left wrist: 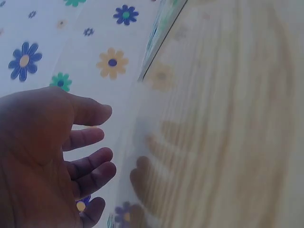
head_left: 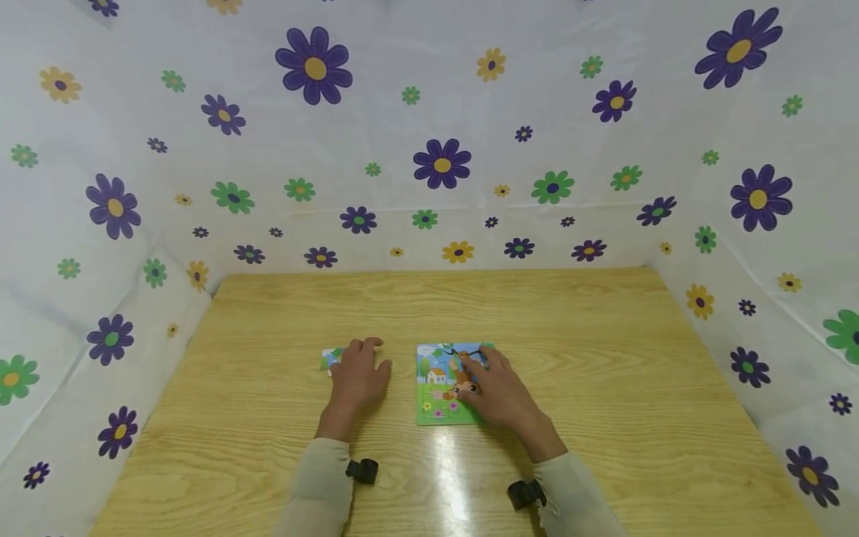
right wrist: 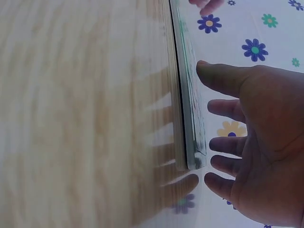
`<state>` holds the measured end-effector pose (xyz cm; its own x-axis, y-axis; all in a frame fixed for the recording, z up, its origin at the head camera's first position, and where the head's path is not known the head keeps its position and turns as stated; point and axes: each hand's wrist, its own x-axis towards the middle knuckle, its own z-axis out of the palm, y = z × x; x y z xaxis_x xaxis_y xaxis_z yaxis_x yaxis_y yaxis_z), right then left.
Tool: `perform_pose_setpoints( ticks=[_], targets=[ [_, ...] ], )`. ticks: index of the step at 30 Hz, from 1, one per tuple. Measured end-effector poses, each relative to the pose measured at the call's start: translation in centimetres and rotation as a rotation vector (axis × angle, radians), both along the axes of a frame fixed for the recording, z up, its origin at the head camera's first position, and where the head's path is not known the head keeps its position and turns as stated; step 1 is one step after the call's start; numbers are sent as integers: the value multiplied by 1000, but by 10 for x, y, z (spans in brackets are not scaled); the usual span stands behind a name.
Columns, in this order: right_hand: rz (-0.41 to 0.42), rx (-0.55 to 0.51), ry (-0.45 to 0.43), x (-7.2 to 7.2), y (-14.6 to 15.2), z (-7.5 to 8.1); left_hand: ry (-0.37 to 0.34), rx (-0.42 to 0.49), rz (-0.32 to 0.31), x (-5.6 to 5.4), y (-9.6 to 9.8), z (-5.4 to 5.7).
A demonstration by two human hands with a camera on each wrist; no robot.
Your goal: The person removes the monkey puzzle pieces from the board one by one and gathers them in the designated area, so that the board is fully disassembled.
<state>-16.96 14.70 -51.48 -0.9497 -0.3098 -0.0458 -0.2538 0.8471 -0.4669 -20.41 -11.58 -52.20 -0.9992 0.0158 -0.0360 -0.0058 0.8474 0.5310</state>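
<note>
A square picture puzzle (head_left: 435, 377) lies flat on the table, showing a small house, trees, flowers and a brown cartoon animal. My right hand (head_left: 505, 391) hovers at its right half, hiding part of the picture. In the right wrist view its slightly bent fingers spread along the puzzle's thin edge (right wrist: 185, 109), thumb closest to the surface, nothing gripped. Left of the puzzle, a few blue-and-green puzzle pieces (head_left: 328, 358) are partly covered by my left hand (head_left: 359, 379). The left wrist view has that hand's fingers (left wrist: 92, 180) loosely bent and apart, holding nothing.
The wood-grain table (head_left: 577, 321) is glossy and reflects the hands. White cloth (head_left: 376, 134) printed with flowers walls in its back and both sides. Each sleeve cuff carries a black wrist camera, one at the left wrist (head_left: 363, 471) and one at the right (head_left: 526, 494).
</note>
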Motion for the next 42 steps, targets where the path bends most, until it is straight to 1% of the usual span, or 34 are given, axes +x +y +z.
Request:
perform_pose_setpoints(
  ticks=[3, 6, 9, 13, 15, 21, 24, 29, 35, 42],
  targets=[
    [-6, 11, 9, 0, 2, 0, 10, -13, -23, 2, 12, 0],
    [-14, 23, 14, 0, 3, 0, 15, -7, -44, 3, 20, -1],
    [-15, 29, 17, 0, 5, 0, 25, -8, -54, 4, 25, -2],
    [-22, 41, 11, 0, 6, 0, 37, -33, -69, 2, 32, -3],
    [-25, 47, 4, 1, 7, 1, 33, -44, -79, 2, 36, -3],
    [-22, 66, 2, 1, 8, 1, 35, -17, -111, 2, 47, -2],
    [-11, 77, 5, 1, 8, 1, 41, -23, -120, 2, 52, -3],
    [-8, 106, 24, 1, 8, 1, 34, -39, -135, 1, 61, -2],
    [10, 125, 44, 3, 7, 0, 3, -61, -154, 1, 73, 0],
    [21, 143, 60, 2, 6, -5, -19, -108, -157, -1, 83, -4]
  ],
)
